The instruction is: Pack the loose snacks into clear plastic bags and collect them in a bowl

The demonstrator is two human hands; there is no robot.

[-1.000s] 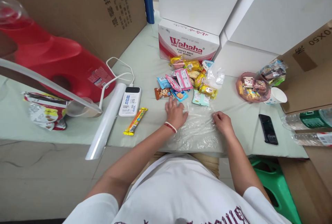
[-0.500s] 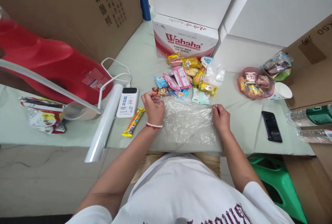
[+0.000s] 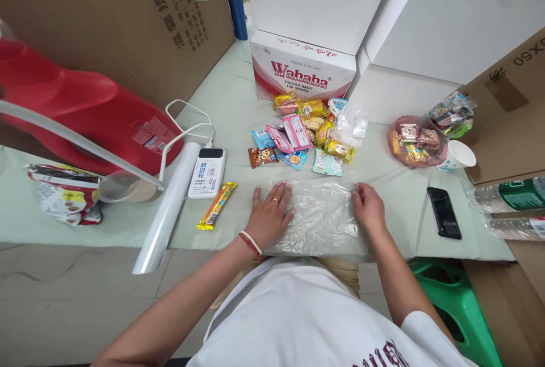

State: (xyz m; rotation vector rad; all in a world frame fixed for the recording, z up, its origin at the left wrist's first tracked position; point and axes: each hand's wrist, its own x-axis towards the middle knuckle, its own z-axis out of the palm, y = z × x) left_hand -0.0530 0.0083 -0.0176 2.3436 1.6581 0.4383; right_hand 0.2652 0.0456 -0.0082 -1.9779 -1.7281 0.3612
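Note:
A sheet of clear plastic film lies wrinkled on the table's pale green cloth, close to the front edge. My left hand rests flat on its left side, fingers spread. At the far right corner, my right hand has its thumb and fingers pinched on the film. Just beyond the film is a pile of wrapped snacks, among them a brown packet, a pink packet and a pale green packet. A yellow snack bar lies left of my left hand.
Left of the film are a white power bank with its cable, a roll of clear film and a red jug. A Wahaba carton stands behind the snacks. To the right are a pink bowl, paper cup and phone.
My left hand has come off the film's far left corner, moved nearer to me and flattened onto the film. My right hand has shifted slightly, still at the right corner.

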